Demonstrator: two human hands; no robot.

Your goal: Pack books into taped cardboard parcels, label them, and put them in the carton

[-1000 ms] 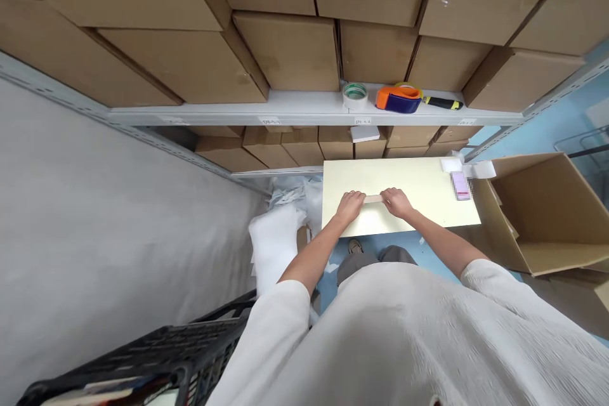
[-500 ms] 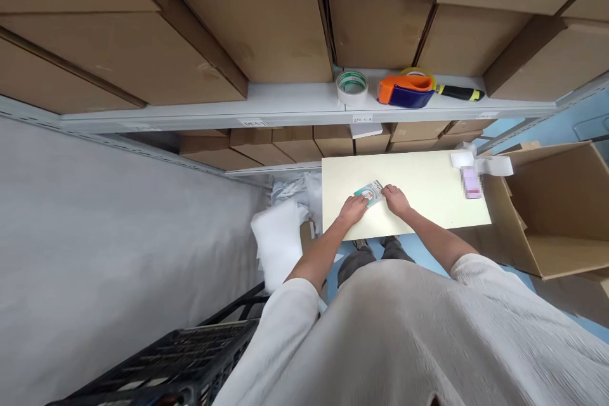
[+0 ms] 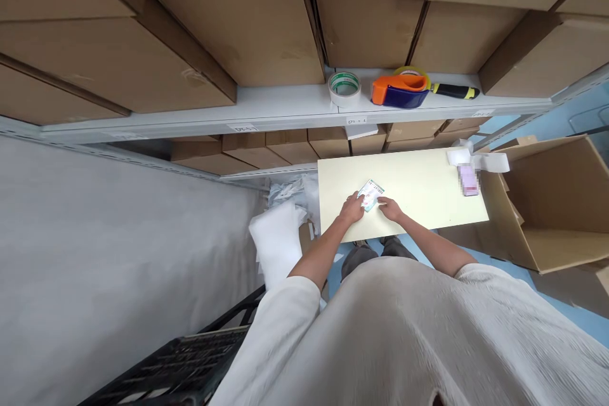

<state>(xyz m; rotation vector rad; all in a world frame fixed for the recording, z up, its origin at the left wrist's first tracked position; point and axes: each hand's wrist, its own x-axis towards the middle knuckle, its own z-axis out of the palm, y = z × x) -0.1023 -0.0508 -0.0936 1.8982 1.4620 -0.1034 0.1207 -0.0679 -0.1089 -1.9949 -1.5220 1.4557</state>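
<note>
A small flat packet (image 3: pixel 370 193) with a green and white print lies on the pale yellow table (image 3: pixel 419 190). My left hand (image 3: pixel 352 209) grips its near left edge with curled fingers. My right hand (image 3: pixel 389 207) holds its near right corner, fingers pinched on it. Both hands sit close together near the table's front left part.
A tape roll (image 3: pixel 344 87), an orange tape dispenser (image 3: pixel 400 89) and a yellow-black knife (image 3: pixel 455 91) lie on the shelf above. Brown cartons fill the shelves. An open carton (image 3: pixel 547 203) stands right, a pink item (image 3: pixel 467 179) on the table's right, a black crate (image 3: pixel 181 361) at lower left.
The packet was held edge-on between both hands; it now lies with its printed face up. Both hands have drawn slightly nearer to me.
</note>
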